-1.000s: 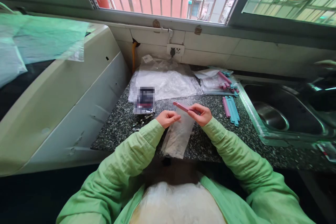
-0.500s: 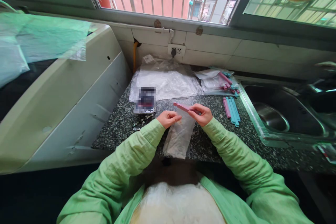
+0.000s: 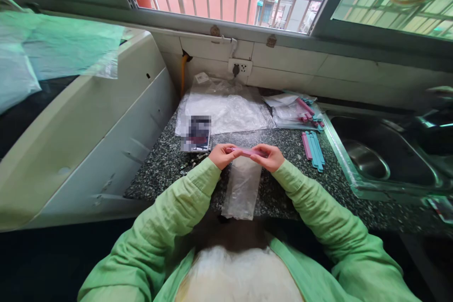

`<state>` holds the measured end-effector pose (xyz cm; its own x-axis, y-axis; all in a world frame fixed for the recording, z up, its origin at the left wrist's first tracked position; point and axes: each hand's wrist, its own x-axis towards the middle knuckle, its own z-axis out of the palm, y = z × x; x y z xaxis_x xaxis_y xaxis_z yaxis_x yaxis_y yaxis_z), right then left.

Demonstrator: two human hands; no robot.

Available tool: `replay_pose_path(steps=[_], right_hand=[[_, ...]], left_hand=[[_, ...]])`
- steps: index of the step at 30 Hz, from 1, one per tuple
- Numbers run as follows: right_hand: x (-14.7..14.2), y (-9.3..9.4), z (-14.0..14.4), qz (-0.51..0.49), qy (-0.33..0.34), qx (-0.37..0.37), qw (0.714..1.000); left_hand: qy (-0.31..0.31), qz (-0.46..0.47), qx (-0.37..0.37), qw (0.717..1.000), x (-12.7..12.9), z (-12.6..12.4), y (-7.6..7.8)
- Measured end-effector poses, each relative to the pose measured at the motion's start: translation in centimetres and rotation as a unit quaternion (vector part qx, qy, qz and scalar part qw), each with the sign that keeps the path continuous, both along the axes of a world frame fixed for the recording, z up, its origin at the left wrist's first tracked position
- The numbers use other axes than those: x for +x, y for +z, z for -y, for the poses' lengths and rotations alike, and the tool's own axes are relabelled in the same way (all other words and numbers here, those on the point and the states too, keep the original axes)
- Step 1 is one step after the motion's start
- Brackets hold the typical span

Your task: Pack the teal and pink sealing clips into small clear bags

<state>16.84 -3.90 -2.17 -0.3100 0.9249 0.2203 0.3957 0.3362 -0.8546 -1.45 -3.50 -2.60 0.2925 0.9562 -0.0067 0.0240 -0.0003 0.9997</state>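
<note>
A pink bag sealing clip (image 3: pixel 248 152) lies level across the top end of a clear plastic bag (image 3: pixel 240 193). My left hand (image 3: pixel 222 155) is closed on the clip's left end, thumb and fingers pinching it. At the other end, my right hand (image 3: pixel 270 156) grips the clip the same way. The bag hangs down from the clip toward the counter's front edge. Whether the clip is fully closed over the bag cannot be made out. Several blue clips (image 3: pixel 314 151) and a pink clip (image 3: pixel 306 146) lie side by side to the right of my hands.
Behind my hands, large plastic sheeting (image 3: pixel 226 108) covers the back of the speckled counter (image 3: pixel 159 174). A packet of more clips (image 3: pixel 290 113) lies back right, beside a sink (image 3: pixel 392 146). A small blurred packet (image 3: pixel 196 134) sits left. A pale appliance (image 3: pixel 141 104) flanks the counter.
My left hand has moved up from the bag onto the clip's left end. The clip has gone from slanted to nearly level, and both hands now hold it.
</note>
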Motion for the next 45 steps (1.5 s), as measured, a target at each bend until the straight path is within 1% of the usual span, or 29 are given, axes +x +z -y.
replay_pose_path(steps=[2, 4, 6, 8, 14, 20, 26, 31, 35, 40, 45], right_hand=[[0.07, -0.27, -0.33, -0.044, -0.023, -0.036, 0.998], [0.13, -0.54, -0.61, -0.079, -0.029, -0.070, 0.994], [0.14, -0.70, -0.73, -0.088, -0.028, -0.093, 0.991], [0.10, -0.67, -0.67, -0.084, -0.030, -0.097, 0.991], [-0.05, -0.17, -0.30, -0.071, -0.035, -0.064, 0.995], [-0.14, -0.20, -0.21, -0.064, -0.034, -0.057, 0.996], [-0.25, -0.03, -0.07, -0.068, -0.037, -0.065, 0.995], [0.19, 0.16, -0.35, -0.060, -0.031, -0.090, 0.994], [0.52, 0.08, -0.48, -0.058, -0.019, -0.105, 0.993], [0.62, -0.09, -0.46, -0.053, -0.019, -0.105, 0.993], [0.67, -0.14, -0.47, -0.043, -0.020, -0.093, 0.995]], left_hand=[[0.041, 0.025, -0.004, 0.999, -0.06, -0.14, -0.10], [0.083, 0.051, -0.004, 0.995, -0.13, -0.30, -0.15], [0.113, 0.074, -0.002, 0.991, -0.15, -0.41, -0.14], [0.130, 0.092, 0.000, 0.987, -0.11, -0.42, -0.06], [0.148, 0.105, 0.010, 0.983, 0.15, -0.20, 0.23], [0.161, 0.102, 0.010, 0.982, 0.28, -0.40, -0.08], [0.159, 0.097, 0.007, 0.983, 0.12, -0.53, -0.18], [0.189, 0.099, 0.015, 0.977, 0.00, -0.56, -0.07], [0.216, 0.121, 0.018, 0.969, -0.08, -0.72, -0.26], [0.225, 0.157, 0.023, 0.961, -0.03, -0.83, -0.46], [0.233, 0.156, 0.032, 0.959, 0.08, -0.75, -0.47]])
